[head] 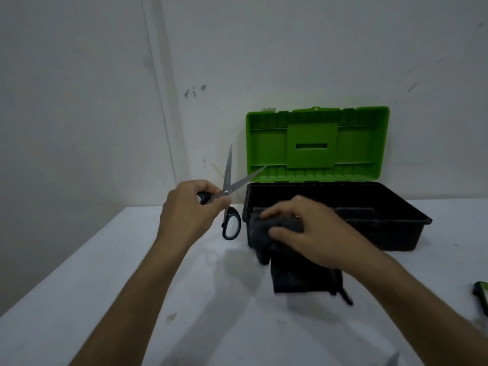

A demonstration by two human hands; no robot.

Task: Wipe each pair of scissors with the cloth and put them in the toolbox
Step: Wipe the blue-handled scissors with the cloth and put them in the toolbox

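A white table is filling the near part of the scene, running up to a pale, scuffed wall with dark marks and a thin vertical seam on the left. The toolbox is sitting at the far right of the table against the wall, its green lid standing open and its black tray facing up. The left hand is gripping one handle of the scissors, holding them in the air just left of the toolbox with the blades spread wide and pointing up. The right hand is clutching the dark cloth in front of the toolbox, the cloth hanging down to the table. A green and black object is lying at the right edge, partly cut off.
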